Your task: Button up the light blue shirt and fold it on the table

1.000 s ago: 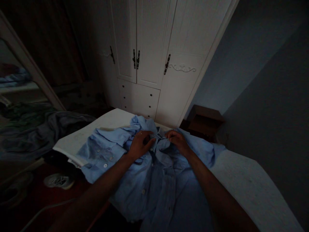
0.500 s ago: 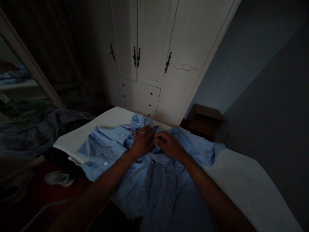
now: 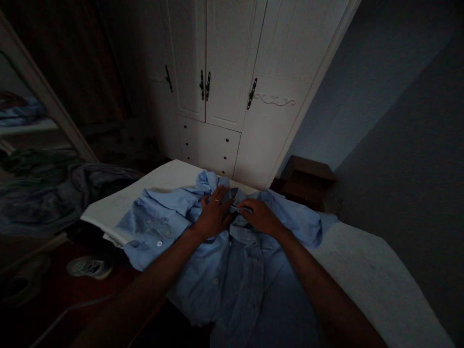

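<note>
A light blue button-up shirt [image 3: 203,270] lies rumpled over a white ironing board, its front facing up and its buttons showing. Near the collar, my left hand [image 3: 213,212] rests on the cloth, a ring on one finger. Its thumb and forefinger close on the shirt's edge, while the other fingers lie over the fabric. Just to the right, my right hand [image 3: 261,215] pinches a fold of the collar area between thumb and fingertips. The fingertips of both hands nearly meet there. Whether a button is between them is too dark to make out.
The ironing board [image 3: 362,261] stretches to the right. A white wardrobe [image 3: 224,63] stands behind it, with a small brown cabinet [image 3: 311,176] at the right. On the left are a mirror [image 3: 25,96], dark piled clothes [image 3: 83,193] and a shoe [image 3: 89,267] on the red floor.
My right fingertips have shifted slightly and now pinch a visible fold of the collar. My left hand has turned a little, still on the shirt.
</note>
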The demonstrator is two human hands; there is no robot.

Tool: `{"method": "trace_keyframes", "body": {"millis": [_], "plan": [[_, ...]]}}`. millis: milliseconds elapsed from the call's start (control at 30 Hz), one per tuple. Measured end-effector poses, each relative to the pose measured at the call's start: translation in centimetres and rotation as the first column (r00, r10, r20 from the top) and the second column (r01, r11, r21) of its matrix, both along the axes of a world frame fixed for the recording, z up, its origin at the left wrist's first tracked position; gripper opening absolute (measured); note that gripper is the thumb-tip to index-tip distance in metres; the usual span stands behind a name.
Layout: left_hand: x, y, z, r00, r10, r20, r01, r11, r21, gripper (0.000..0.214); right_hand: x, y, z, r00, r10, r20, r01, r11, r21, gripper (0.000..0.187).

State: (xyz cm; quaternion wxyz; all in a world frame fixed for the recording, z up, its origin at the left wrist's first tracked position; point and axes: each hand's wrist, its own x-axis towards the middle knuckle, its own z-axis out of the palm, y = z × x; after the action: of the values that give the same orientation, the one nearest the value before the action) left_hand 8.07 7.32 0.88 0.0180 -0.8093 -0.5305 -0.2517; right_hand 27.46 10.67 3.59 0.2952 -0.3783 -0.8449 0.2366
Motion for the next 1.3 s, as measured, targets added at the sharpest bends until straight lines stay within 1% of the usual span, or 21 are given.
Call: {"method": "trace_keyframes", "body": {"millis": [100,167,233,267,367,467,633,767,867,967,1033,1100,1200,1300], "plan": [[-0.2,0.0,0.4,1.000,-0.021,0.007,0.021,0.999,0.033,0.035,0.2,0.2,0.5,0.998,-0.027,-0.050,0.020,0.990,-0.136,0.013],[-0.3,0.1,0.6,0.997,-0.070,0.024,0.069,0.996,0.052,0.031,0.2,0.2,0.6,0.995,-0.054,-0.085,0.034,0.976,-0.215,0.011],[-0.4,0.1,0.8,0.990,-0.128,0.053,0.125,0.991,0.056,0.031,0.2,0.3,0.5,0.992,-0.073,-0.103,0.045,0.966,-0.255,0.010],[-0.3,0.1,0.9,0.986,-0.151,0.071,0.148,0.988,0.051,0.031,0.1,0.3,0.5,0.992,-0.082,-0.099,0.054,0.966,-0.253,0.010],[-0.2,0.1,0.9,0.974,-0.193,0.120,0.192,0.981,0.023,0.034,0.1,0.2,0.5,0.995,-0.093,-0.039,0.085,0.980,-0.179,0.011],[0.0,0.1,0.6,0.970,-0.181,0.163,0.183,0.983,0.000,0.034,-0.1,-0.2,0.7,0.995,-0.092,0.035,0.094,0.993,-0.073,0.014],[0.0,0.5,0.0,0.968,-0.141,0.209,0.151,0.988,-0.034,0.023,-0.5,-1.2,1.4,0.992,-0.024,0.120,0.014,0.996,0.086,0.014],[0.1,0.6,-0.1,0.968,-0.137,0.210,0.148,0.988,-0.037,0.019,-0.9,-1.8,1.8,0.974,-0.077,0.212,0.039,0.983,0.179,0.016],[0.1,0.5,-0.2,0.968,-0.154,0.200,0.158,0.987,-0.001,0.019,-0.8,-1.5,1.5,0.976,-0.078,0.201,0.039,0.981,0.192,0.016],[0.1,0.6,-0.5,0.966,-0.159,0.203,0.158,0.987,0.018,0.017,-0.6,-0.9,1.0,0.988,-0.039,0.151,0.016,0.989,0.149,0.019],[0.1,0.7,-0.7,0.966,-0.154,0.207,0.157,0.988,0.001,0.015,-0.4,-0.7,0.8,0.989,-0.032,0.143,0.015,0.992,0.123,0.020],[0.2,0.7,-0.7,0.965,-0.140,0.220,0.151,0.988,-0.034,0.016,-0.4,-0.6,0.8,0.984,-0.038,0.176,0.017,0.993,0.119,0.021],[0.3,0.5,-0.5,0.961,-0.130,0.242,0.154,0.985,-0.081,0.019,-0.4,-0.8,1.0,0.961,-0.049,0.271,0.012,0.991,0.135,0.018],[0.4,0.3,-0.3,0.960,-0.132,0.246,0.159,0.983,-0.095,0.022,-0.6,-1.1,1.2,0.935,-0.082,0.346,0.025,0.986,0.164,0.016]]}}
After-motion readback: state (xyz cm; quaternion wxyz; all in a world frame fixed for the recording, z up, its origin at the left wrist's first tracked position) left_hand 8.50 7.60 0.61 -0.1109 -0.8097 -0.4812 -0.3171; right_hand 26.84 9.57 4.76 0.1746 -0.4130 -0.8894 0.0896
